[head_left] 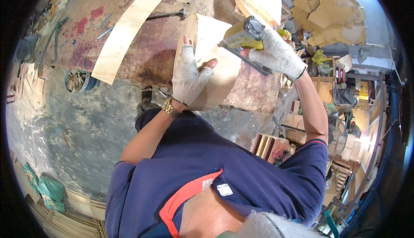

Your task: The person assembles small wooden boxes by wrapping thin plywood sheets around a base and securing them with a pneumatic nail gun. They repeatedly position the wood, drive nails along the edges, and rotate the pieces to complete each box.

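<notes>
Left hand [189,75] splays on wooden piece [224,72]; right hand [277,53] grips nail gun [239,37] over it. Seemingly mid-work; amount done/left unclear.

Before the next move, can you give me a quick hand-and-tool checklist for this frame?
1. Right hand holding the yellow power tool: ok.
2. Left hand on the pale wooden piece: ok.
3. Left thumb apart from the tool's tip: ok, though near.
4. Tool's tip touching the wooden piece: cannot tell.
5. Left glove covering the thumb tip: not ok, it is bare.
6. Long wood strip apart from the wooden piece: ok.
</notes>
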Motion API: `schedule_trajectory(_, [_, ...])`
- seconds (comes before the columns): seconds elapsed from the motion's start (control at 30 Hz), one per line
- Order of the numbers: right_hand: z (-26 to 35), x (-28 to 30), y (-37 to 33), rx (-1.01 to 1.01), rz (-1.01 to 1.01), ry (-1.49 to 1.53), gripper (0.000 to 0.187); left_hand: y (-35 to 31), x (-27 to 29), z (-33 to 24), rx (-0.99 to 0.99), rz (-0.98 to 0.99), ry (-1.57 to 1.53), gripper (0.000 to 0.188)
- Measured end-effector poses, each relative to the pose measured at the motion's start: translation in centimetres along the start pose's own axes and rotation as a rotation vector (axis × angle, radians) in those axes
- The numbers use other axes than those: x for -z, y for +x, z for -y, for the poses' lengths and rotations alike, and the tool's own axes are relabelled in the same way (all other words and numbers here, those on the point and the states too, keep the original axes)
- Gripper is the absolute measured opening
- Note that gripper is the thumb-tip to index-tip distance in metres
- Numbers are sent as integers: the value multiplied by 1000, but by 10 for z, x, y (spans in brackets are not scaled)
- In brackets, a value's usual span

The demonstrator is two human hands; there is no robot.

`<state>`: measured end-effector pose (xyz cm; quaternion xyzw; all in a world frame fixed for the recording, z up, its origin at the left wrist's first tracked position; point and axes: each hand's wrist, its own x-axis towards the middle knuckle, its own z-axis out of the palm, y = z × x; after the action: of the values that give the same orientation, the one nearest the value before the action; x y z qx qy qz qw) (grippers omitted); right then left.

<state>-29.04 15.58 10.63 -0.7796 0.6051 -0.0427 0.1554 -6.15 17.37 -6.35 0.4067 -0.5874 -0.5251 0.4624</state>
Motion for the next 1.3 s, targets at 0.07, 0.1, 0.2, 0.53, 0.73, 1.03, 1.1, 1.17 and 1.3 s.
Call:
schedule_trajectory(0.07, [11,-1,3,-15,-11,27,49,-2,2,-4,43,14,90,111])
schedule_trajectory(0.1, [16,3,4,-216,159,114,59,-2,3,-4,67,20,135,112])
schedule_trajectory(0.2, [30,-1,15,-203,146,145,57,1,3,-2,-56,-34,153,115])
schedule_trajectory(0.53, [45,8,29,-195,199,-19,50,2,2,-10,32,-15,58,116])
schedule_trajectory(0.73, [49,6,30,-187,131,170,52,8,3,-10,41,-8,46,120])
schedule_trajectory(1.03, [34,-3,31,-35,57,199,50,14,-3,-10,7,-52,84,122])
schedule_trajectory(1.1, [35,-6,32,-70,3,265,50,17,6,-6,24,78,16,122])
schedule_trajectory(1.17, [39,-3,33,-63,47,332,53,18,18,1,55,181,-8,120])
schedule_trajectory(1.3, [47,9,28,-155,119,387,53,10,31,11,48,222,77,110])
